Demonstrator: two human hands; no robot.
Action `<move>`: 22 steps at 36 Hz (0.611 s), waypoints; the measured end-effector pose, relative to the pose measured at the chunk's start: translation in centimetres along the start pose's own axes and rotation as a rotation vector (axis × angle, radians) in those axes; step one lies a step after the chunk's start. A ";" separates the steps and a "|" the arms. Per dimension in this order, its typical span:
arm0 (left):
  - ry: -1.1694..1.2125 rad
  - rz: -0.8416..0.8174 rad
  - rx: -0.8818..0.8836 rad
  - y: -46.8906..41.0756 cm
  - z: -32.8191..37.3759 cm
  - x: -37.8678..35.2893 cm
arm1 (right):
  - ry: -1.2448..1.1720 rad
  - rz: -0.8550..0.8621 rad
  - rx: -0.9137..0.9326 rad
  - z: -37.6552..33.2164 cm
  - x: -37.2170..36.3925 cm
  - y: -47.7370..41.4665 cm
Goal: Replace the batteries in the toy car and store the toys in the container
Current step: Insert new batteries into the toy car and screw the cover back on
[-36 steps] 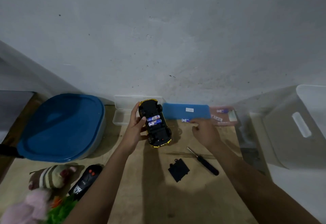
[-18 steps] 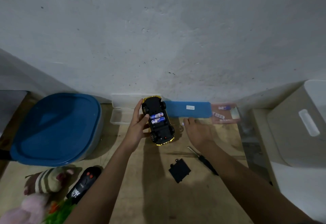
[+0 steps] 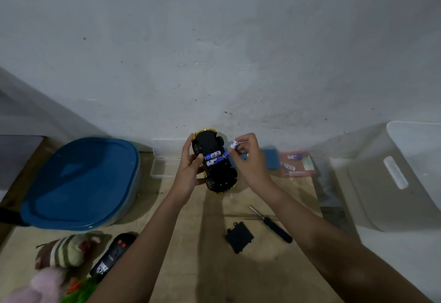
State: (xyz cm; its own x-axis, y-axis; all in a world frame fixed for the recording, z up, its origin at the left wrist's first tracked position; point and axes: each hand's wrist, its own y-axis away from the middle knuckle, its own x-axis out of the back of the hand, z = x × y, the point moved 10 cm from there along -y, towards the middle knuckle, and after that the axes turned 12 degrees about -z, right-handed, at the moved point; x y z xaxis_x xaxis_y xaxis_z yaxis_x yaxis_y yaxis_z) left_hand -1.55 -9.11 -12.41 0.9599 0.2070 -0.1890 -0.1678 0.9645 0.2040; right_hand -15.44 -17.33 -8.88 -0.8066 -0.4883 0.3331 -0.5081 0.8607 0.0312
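1. Toy car (image 3: 220, 175): it lies upside down, black underside facing up, held above the far part of the counter (image 3: 191, 267) near the wall. Its battery compartment is uncovered, and I count 2 batteries (image 3: 213, 157) seated side by side in it.

2. Left grip (image 3: 188, 171): this bare hand is clamped on the car, fingers curled around its left side and the thumb resting at the compartment edge.

3. Right grip (image 3: 249, 159): thumb and fingertips are pinched on a third battery (image 3: 232, 147). The battery is tilted, its lower end at the right edge of the compartment. I cannot tell whether it touches the seated pair.

4. Loose parts: the black battery cover (image 3: 239, 237) lies flat on the counter between the 2 forearms. The screwdriver (image 3: 274, 225) lies just to its right, apart from it.

5. Storage: a container with a blue lid (image 3: 81, 183) stands at the left, lid on. A white bin (image 3: 393, 176) stands at the right.

6. Other items: a black remote (image 3: 112, 257), a striped plush toy (image 3: 64, 252) and a pink plush toy (image 3: 45, 283) lie at the near left. A clear tray (image 3: 164, 166) sits behind the left grip. A pink case (image 3: 296, 164) with spare batteries lies beyond the right grip.
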 end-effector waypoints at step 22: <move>0.025 -0.003 -0.115 -0.2 3.3 -1.6 | -0.394 0.179 -0.125 1.2 0.9 2.2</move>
State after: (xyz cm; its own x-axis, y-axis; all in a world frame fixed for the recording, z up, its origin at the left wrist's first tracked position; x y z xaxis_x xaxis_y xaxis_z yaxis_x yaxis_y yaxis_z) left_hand -2.28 -10.16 -9.03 0.9549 0.2064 -0.2136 -0.1907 0.9773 0.0922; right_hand -17.70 -16.02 -9.65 -0.9444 -0.3264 -0.0399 -0.3288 0.9357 0.1275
